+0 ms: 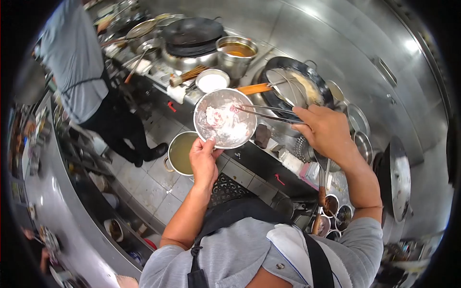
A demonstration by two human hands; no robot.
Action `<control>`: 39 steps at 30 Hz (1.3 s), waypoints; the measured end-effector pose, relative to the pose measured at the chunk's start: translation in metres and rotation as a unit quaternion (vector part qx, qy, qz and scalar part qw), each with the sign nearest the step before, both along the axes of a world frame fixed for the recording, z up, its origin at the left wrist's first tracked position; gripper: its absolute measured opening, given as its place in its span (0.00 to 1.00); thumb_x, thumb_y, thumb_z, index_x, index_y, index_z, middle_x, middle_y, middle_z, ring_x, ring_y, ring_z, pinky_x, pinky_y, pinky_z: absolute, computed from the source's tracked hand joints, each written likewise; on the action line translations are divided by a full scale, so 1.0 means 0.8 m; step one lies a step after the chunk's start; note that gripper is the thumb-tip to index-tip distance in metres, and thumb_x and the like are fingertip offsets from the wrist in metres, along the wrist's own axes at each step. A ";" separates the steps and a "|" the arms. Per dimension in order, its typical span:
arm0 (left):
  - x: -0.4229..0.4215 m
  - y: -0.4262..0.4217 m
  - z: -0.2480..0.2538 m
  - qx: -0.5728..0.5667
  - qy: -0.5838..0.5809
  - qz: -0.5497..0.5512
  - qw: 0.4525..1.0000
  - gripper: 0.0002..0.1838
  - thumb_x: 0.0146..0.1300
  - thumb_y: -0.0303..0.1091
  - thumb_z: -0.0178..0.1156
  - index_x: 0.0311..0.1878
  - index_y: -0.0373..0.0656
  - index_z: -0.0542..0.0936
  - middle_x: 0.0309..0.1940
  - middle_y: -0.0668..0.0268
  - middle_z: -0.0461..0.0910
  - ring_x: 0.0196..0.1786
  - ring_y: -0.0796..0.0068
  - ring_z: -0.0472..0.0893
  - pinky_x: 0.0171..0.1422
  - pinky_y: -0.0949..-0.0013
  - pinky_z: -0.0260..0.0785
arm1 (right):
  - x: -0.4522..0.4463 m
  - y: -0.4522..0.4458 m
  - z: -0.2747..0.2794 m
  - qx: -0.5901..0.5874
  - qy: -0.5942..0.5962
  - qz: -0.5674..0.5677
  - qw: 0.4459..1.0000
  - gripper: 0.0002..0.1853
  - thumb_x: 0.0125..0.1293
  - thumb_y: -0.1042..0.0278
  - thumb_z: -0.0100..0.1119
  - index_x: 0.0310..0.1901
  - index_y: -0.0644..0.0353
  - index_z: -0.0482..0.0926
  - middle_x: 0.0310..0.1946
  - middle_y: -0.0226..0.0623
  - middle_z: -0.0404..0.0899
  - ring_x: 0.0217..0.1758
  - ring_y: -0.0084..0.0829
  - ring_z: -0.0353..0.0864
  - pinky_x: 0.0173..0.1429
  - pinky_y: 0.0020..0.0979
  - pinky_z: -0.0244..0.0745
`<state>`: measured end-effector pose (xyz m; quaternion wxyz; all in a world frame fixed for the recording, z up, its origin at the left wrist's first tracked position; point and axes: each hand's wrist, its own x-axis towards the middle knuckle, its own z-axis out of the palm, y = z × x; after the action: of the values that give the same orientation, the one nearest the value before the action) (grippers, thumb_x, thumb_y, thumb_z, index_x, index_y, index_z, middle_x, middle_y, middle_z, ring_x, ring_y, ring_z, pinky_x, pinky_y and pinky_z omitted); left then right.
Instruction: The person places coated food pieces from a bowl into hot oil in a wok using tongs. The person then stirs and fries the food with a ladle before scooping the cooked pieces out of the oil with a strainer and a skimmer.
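My left hand [204,161] grips the near rim of a metal bowl [201,120], tilted towards me. Inside lie pinkish pieces coated in white powder [223,120], probably meat. My right hand [329,132] is closed around long metal tongs [271,114]. Their tips reach into the bowl at a pink piece; whether they grip it I cannot tell. Just beyond the tongs sits a black wok [272,67] with pale, frothy-looking contents. A wire tool [288,86] with a wooden handle [254,89] lies across the wok.
Behind the bowl stand a small bowl of white powder [212,81] and a steel pot of orange-brown liquid [236,49]. A large pot [180,153] of cloudy liquid is below, near the floor. A co-worker [79,67] stands at left. Several seasoning containers [331,204] are at right.
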<state>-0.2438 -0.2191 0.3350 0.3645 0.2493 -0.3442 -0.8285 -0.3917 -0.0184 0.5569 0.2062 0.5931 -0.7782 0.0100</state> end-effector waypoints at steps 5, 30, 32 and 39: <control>-0.040 0.025 0.007 0.012 -0.001 -0.059 0.998 0.09 0.70 0.29 0.59 0.31 0.46 0.73 0.37 0.67 0.82 0.39 0.78 0.82 0.43 0.67 0.81 | -0.018 0.049 0.023 -0.044 -0.002 -0.059 0.997 0.17 0.62 0.54 0.65 0.49 0.52 0.82 0.32 0.34 0.80 0.35 0.40 0.83 0.35 0.39 0.76; -0.073 0.079 -0.004 -0.004 -0.045 -0.032 0.998 0.02 0.69 0.28 0.57 0.41 0.42 0.74 0.43 0.63 0.82 0.43 0.71 0.84 0.45 0.61 0.83 | -0.434 0.157 -0.020 0.052 0.003 -0.416 0.908 0.17 0.60 0.54 0.67 0.44 0.56 0.87 0.41 0.45 0.87 0.47 0.46 0.87 0.50 0.45 0.82; -0.068 0.085 -0.001 -0.004 -0.049 0.002 0.999 0.01 0.69 0.28 0.56 0.40 0.43 0.75 0.40 0.64 0.83 0.38 0.75 0.84 0.41 0.66 0.83 | -0.467 0.159 -0.048 0.071 -0.022 -0.438 0.896 0.16 0.60 0.55 0.67 0.44 0.58 0.87 0.42 0.45 0.87 0.48 0.45 0.87 0.51 0.44 0.82; -0.040 0.089 0.008 -0.008 -0.080 0.022 0.997 0.01 0.69 0.29 0.57 0.40 0.44 0.75 0.40 0.66 0.83 0.40 0.75 0.84 0.41 0.66 0.82 | -0.445 0.173 -0.106 0.103 -0.102 -0.443 0.885 0.20 0.61 0.52 0.66 0.45 0.59 0.86 0.48 0.46 0.86 0.53 0.46 0.85 0.56 0.45 0.80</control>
<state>-0.2755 -0.1479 0.3413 0.3562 0.3193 -0.3733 -0.7949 -0.7480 0.1199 0.4723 0.0469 0.2007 -0.9732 -0.1022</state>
